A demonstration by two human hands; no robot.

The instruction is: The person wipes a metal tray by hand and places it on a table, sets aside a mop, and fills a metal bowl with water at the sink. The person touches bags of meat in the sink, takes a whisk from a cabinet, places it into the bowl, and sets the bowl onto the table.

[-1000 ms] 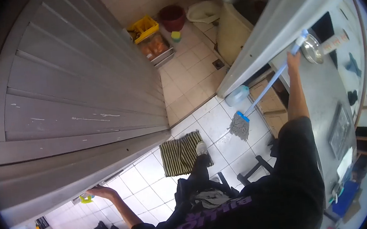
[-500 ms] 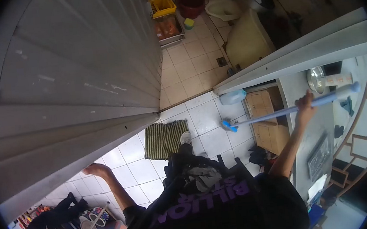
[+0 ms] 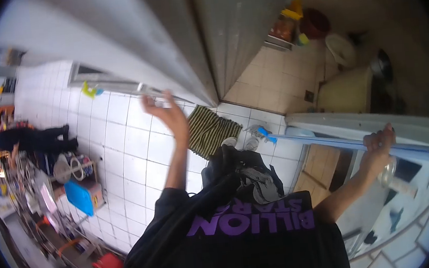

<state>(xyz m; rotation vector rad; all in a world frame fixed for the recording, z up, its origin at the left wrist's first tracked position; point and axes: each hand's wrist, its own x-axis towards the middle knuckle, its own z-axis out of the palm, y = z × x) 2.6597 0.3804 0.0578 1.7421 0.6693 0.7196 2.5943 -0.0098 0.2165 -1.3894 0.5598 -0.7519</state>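
Observation:
My right hand [image 3: 378,146] is wrapped round the pale blue handle [image 3: 323,140] of a mop, held slanting out to my right. Low at the mop's other end, a bright blue clamp [image 3: 266,135] and greyish strands show near the tiled floor. My left hand [image 3: 165,115] is raised with its fingers apart and holds nothing. Beside it is the grey door [image 3: 164,40]; whether the fingertips touch its edge I cannot tell. A striped mat [image 3: 214,129] lies on the tiles by my shoe [image 3: 229,142].
Past the doorway stand a red basin [image 3: 314,23] and a cream tub [image 3: 345,93]. A wooden cabinet [image 3: 317,168] is at my right. Far left, a person in dark clothes [image 3: 34,138] bends by a cluttered counter, near a blue-topped box [image 3: 79,197].
My view has swung left. My left hand has come off the door's edge and opened. The door appears swung further toward the doorway. My right hand keeps the mop.

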